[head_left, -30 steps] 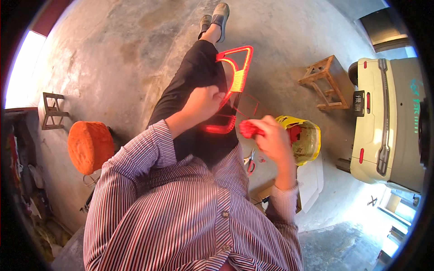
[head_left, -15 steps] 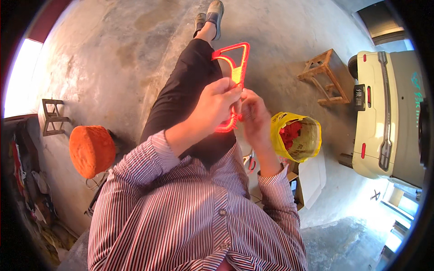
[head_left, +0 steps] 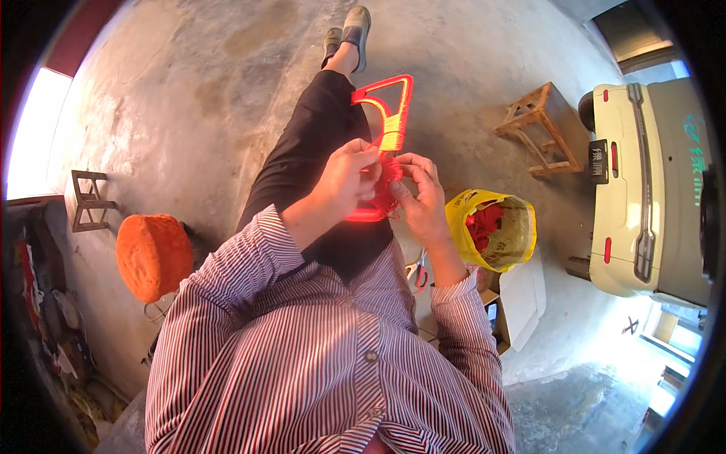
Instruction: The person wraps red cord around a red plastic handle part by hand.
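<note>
Over my lap is a stiff frame wrapped in bright red cord (head_left: 407,102), with open gaps and a yellow-orange wrapped band near its middle. My left hand (head_left: 336,185) is closed at the frame's left side, its fingers pinching just below the yellow band. My right hand (head_left: 425,204) has its thumb and fingers closed on a frilly red bunch (head_left: 390,175) lying against the frame. Whether the bunch is cord or cloth cannot be made out. A thin loose red strand shows near the frame's lower end. My fingers partly hide the frame's middle.
A yellow bag (head_left: 522,246) holding red pieces (head_left: 485,224) stands right of my right hand. Scissors (head_left: 417,274) and an open carton (head_left: 522,310) lie below it. Wooden stool (head_left: 543,121) and pale vehicle (head_left: 624,189) are farther right; an orange-topped stool (head_left: 153,257) stands left.
My right hand has turned, so its thumb and the red bunch now show. The hands have shifted slightly, uncovering more of the yellow band. The frame has moved a little left.
</note>
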Tool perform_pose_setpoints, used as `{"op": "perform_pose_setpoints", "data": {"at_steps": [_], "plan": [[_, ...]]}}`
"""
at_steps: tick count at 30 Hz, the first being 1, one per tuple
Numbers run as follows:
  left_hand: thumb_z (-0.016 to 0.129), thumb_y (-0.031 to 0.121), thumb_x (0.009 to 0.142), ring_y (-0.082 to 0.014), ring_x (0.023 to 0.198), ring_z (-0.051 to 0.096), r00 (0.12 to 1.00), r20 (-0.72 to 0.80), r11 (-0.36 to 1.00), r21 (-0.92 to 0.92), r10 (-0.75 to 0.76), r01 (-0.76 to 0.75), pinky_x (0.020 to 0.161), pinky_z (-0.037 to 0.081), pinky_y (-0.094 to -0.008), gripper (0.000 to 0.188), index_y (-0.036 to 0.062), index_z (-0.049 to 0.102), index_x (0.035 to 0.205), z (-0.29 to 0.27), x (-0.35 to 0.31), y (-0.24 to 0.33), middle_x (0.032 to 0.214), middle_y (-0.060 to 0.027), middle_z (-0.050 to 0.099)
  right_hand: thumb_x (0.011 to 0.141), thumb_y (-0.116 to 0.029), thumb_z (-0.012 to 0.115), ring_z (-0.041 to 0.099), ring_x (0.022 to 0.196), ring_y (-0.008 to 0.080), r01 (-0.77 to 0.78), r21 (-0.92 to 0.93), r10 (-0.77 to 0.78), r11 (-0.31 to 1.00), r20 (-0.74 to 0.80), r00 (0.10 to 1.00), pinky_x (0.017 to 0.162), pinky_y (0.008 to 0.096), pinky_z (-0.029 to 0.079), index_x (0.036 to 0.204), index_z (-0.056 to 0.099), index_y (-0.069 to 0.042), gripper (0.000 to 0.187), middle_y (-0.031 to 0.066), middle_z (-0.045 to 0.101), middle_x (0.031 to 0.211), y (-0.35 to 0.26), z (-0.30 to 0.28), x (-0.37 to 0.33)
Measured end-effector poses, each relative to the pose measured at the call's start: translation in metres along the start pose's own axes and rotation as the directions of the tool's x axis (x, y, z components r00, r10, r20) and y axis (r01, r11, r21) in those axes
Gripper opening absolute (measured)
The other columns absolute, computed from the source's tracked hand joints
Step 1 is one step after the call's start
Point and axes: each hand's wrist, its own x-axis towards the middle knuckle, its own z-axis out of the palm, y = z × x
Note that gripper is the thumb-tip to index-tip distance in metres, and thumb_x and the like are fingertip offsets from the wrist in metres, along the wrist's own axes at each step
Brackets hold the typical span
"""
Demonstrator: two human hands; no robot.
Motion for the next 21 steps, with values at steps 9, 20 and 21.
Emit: {"op": "perform_pose_setpoints", "data": {"at_steps": [9, 20, 21], "plan": [[0.060, 0.015, 0.101, -0.0079, 0.046, 0.033, 0.998, -0.055, 1.000, -0.002, 0.003, -0.003, 0.047, 0.029, -0.0277, 0.011, 0.0118, 0.054, 0.091, -0.001, -0.001, -0.011, 0.073, -0.0032, 0.057, 0.097, -0.018, 0.071, 0.055, 0.124, 0.0235, 0.007, -0.169, -0.005, 0.986, 0.015, 1.000, 0.108, 0.0390, 0.043, 0.129, 0.062, 0.000, 0.038, 0.0088, 0.063, 0.131, -0.002, 0.008, 0.004], [0.066, 0.014, 0.092, -0.0144, 0.097, 0.056, 0.934, -0.120, 0.815, 0.534, 0.337, -0.226, 0.089, 0.045, -0.0279, 0.026, 0.0012, 0.062, 0.114, -0.007, 0.025, -0.038, 0.108, -0.0077, 0.060, 0.112, -0.035, 0.037, 0.061, 0.080, 0.0177, 0.041, 0.984, -0.041, 0.176, -0.035, 0.999, 0.081, 0.0402, 0.049, 0.127, 0.053, 0.000, 0.041, 0.0053, 0.061, 0.089, -0.070, -0.172, -0.008], [0.066, 0.013, 0.090, -0.0151, 0.101, 0.055, 0.949, -0.150, 0.869, 0.461, 0.276, -0.180, 0.092, 0.044, -0.0287, 0.031, 0.0003, 0.060, 0.118, -0.006, 0.029, -0.039, 0.113, -0.0085, 0.059, 0.112, -0.036, 0.037, 0.052, 0.068, 0.0157, 0.031, 0.982, 0.060, 0.188, -0.043, 0.997, 0.072, 0.0375, 0.044, 0.121, 0.052, 0.001, 0.041, 0.0038, 0.054, 0.080, -0.078, -0.193, -0.019]]}}
